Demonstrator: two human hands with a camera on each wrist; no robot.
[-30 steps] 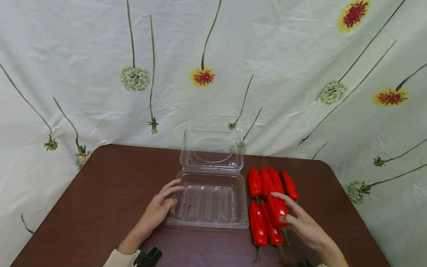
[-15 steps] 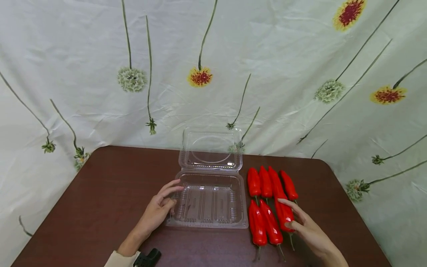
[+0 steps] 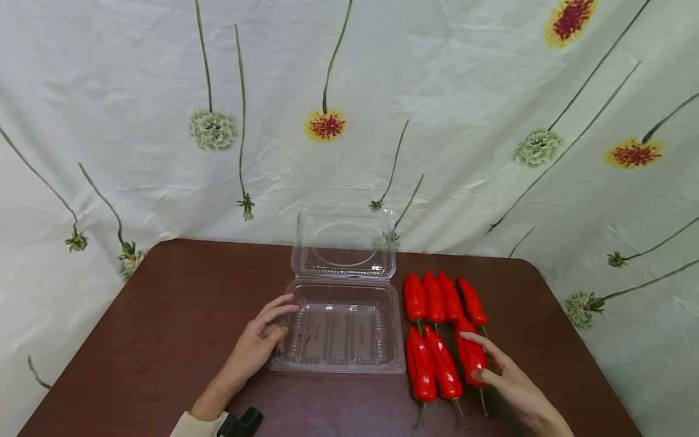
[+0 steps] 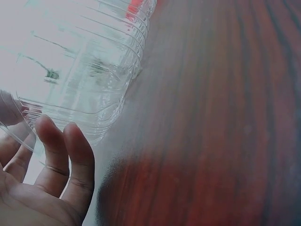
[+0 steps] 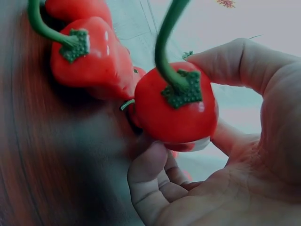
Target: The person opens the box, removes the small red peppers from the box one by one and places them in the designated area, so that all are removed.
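Observation:
My right hand [image 3: 513, 385] holds a long red chili pepper [image 3: 471, 352] between thumb and fingers. In the right wrist view, the held pepper [image 5: 174, 120] shows its stem end, with a curved green stem towards the camera. On the left, my left hand [image 3: 256, 346] grips the left rim of a clear plastic clamshell box [image 3: 349, 368]. Its lid [image 3: 344, 249] stands raised behind the bare tray. The left wrist view has fingers [image 4: 77, 155] curled against the box's outer wall [image 4: 117, 94], others partly hidden behind the clear rim.
Beside the held pepper lie two red peppers [image 3: 443, 367] with stems towards me. Several more red peppers [image 3: 434, 297] form a back row right of the box. Everything rests on a dark brown table [image 3: 207, 303] backed by a flowered white cloth [image 3: 464, 91].
My right hand has moved the held pepper to the right and slightly nearer me, apart from the two front peppers. The left hand keeps its place at the box; the head view shifts slightly.

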